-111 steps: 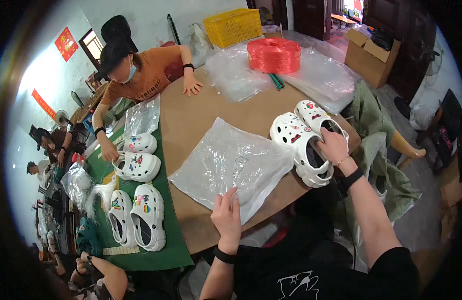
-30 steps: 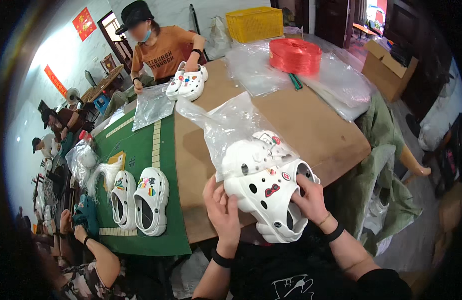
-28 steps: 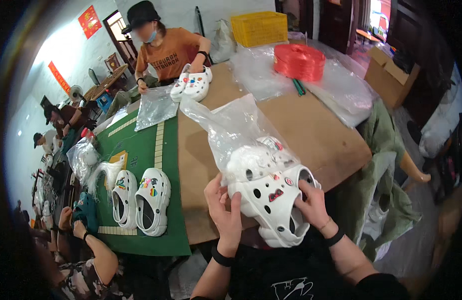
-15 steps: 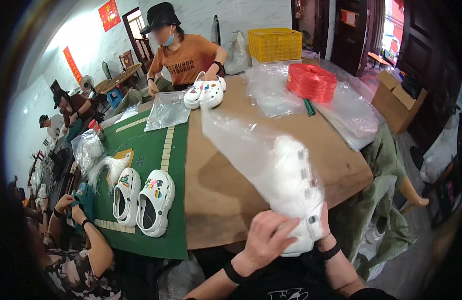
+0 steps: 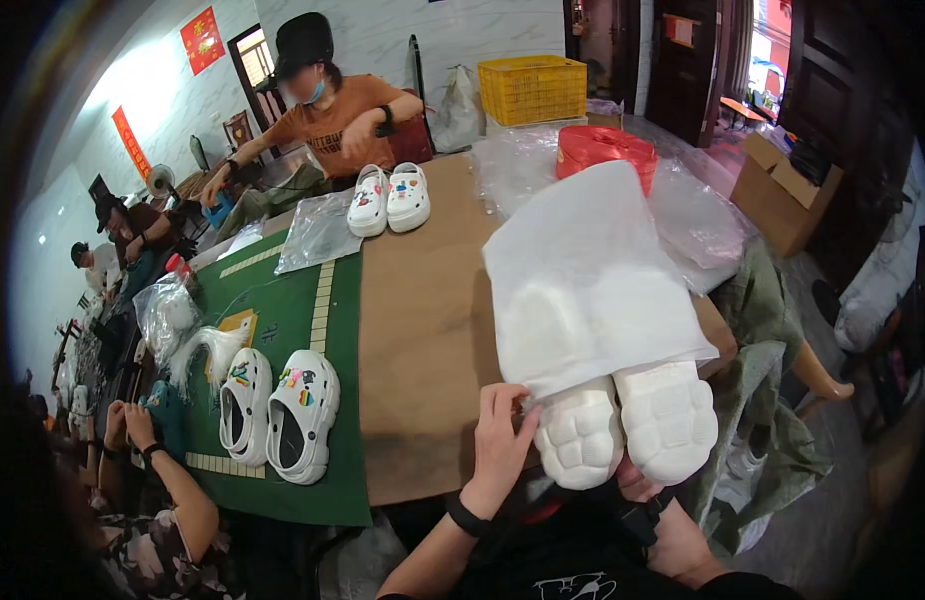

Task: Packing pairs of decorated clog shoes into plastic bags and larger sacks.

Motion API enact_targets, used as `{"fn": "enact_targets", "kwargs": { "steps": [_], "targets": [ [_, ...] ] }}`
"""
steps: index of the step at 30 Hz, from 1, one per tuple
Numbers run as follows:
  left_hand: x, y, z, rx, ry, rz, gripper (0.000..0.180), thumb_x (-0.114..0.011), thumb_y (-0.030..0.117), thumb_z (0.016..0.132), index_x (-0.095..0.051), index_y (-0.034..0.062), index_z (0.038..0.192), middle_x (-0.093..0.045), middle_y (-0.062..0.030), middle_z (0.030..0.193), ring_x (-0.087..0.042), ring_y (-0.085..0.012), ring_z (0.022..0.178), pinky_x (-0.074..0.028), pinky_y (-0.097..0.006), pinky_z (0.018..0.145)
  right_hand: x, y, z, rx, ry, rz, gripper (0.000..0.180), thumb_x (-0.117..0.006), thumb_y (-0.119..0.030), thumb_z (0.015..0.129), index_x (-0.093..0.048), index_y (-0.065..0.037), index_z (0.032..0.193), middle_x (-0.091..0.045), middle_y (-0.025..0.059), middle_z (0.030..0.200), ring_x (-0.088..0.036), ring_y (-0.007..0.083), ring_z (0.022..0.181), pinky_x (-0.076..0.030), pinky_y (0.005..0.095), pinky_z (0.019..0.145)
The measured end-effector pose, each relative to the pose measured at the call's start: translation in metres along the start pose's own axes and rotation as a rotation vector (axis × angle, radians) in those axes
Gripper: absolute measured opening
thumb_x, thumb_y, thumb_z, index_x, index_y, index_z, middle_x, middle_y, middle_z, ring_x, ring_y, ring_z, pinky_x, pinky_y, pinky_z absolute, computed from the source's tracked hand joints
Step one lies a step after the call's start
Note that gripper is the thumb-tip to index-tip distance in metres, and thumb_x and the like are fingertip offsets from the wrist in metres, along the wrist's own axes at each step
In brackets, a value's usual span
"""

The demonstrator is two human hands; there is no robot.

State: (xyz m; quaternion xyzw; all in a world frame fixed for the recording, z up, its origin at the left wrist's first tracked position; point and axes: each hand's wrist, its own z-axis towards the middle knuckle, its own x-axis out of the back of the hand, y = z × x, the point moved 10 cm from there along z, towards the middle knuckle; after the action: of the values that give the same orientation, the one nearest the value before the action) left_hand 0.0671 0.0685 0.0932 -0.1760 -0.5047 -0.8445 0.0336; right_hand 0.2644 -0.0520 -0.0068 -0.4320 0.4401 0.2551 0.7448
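Note:
A pair of white clogs (image 5: 667, 424) is in front of me, knobbly soles facing up, with one end inside a frosted plastic bag (image 5: 593, 270). The bag covers the far part of both clogs; their near ends stick out of its mouth. At the bag's left edge, my left hand (image 5: 503, 435) pinches the plastic beside the left clog. My right hand (image 5: 639, 486) is beneath the clogs' near ends, closed on them, its fingers mostly hidden. To the left, a second pair of white clogs with colourful charms (image 5: 303, 418) stands on a green mat (image 5: 348, 400).
Across the table, a person in an orange shirt stands behind another white charmed pair (image 5: 407, 200) and a clear bag (image 5: 326, 232). Clear plastic sheets and a red twine roll (image 5: 605, 150) lie at the far right. A co-worker's hands (image 5: 131, 424) hold a teal item at left.
The clogs have turned sole-up, and the bag now spreads over their far part. My left hand has moved from the clog to the bag's edge. The far person's hands have left the clogs.

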Motion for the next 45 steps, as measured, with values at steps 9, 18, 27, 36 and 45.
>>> {"fn": "enact_targets", "kwargs": {
  "steps": [9, 18, 27, 36, 45],
  "targets": [
    [-0.019, 0.008, -0.055, -0.127, -0.355, 0.075, 0.018, -0.063, 0.002, 0.084, -0.053, 0.0011, 0.098, -0.056, -0.0160, 0.094, -0.058, -0.0346, 0.089, -0.049, -0.040, 0.076, 0.003, 0.019, 0.032, -0.213, -0.002, -0.290, 0.042, -0.050, -0.026, 0.099, -0.047, -0.003, 0.135, -0.058, 0.0083, 0.129, -0.058, 0.0228, 0.114, -0.047, 0.0364, 0.099],
    [0.037, -0.049, -0.082, 0.207, 0.090, -0.415, 0.026, -0.050, -0.007, 0.090, -0.049, -0.0028, 0.115, -0.051, -0.0119, 0.113, -0.054, -0.0187, 0.109, -0.044, -0.034, 0.097, -0.075, 0.035, 0.069, -0.126, -0.204, -1.683, 0.031, -0.066, -0.026, 0.079, -0.063, -0.005, 0.102, -0.064, 0.0175, 0.076, -0.063, 0.0347, 0.070, -0.048, 0.0414, 0.063],
    [0.064, -0.016, -0.056, 0.037, 0.056, -0.071, 0.034, -0.070, 0.005, 0.076, -0.053, 0.0005, 0.105, -0.056, -0.0129, 0.099, -0.059, -0.0251, 0.089, -0.050, -0.034, 0.076, -0.099, 0.042, 0.066, -0.078, -0.241, -1.814, 0.029, -0.064, -0.028, 0.081, -0.057, -0.004, 0.097, -0.062, 0.0182, 0.073, -0.063, 0.0361, 0.071, -0.047, 0.0440, 0.063],
    [0.065, 0.004, -0.073, -0.140, 0.031, 0.368, 0.016, -0.065, 0.004, 0.074, -0.057, 0.0012, 0.089, -0.060, -0.0161, 0.085, -0.061, -0.0360, 0.076, -0.050, -0.041, 0.063, -0.092, 0.047, 0.073, -0.073, -0.123, -1.801, 0.029, -0.068, -0.024, 0.077, -0.057, -0.004, 0.096, -0.062, 0.0219, 0.081, -0.059, 0.0437, 0.081, -0.046, 0.0468, 0.068],
    [0.043, -0.054, -0.113, 0.121, -0.088, 0.326, 0.012, -0.065, 0.012, 0.084, -0.058, 0.0027, 0.087, -0.058, -0.0159, 0.075, -0.061, -0.0345, 0.068, -0.048, -0.040, 0.060, -0.104, 0.079, 0.078, -0.080, -0.253, -1.982, 0.026, -0.066, -0.023, 0.079, -0.052, -0.002, 0.088, -0.060, 0.0228, 0.075, -0.060, 0.0403, 0.072, -0.046, 0.0465, 0.060]
  ]
}}
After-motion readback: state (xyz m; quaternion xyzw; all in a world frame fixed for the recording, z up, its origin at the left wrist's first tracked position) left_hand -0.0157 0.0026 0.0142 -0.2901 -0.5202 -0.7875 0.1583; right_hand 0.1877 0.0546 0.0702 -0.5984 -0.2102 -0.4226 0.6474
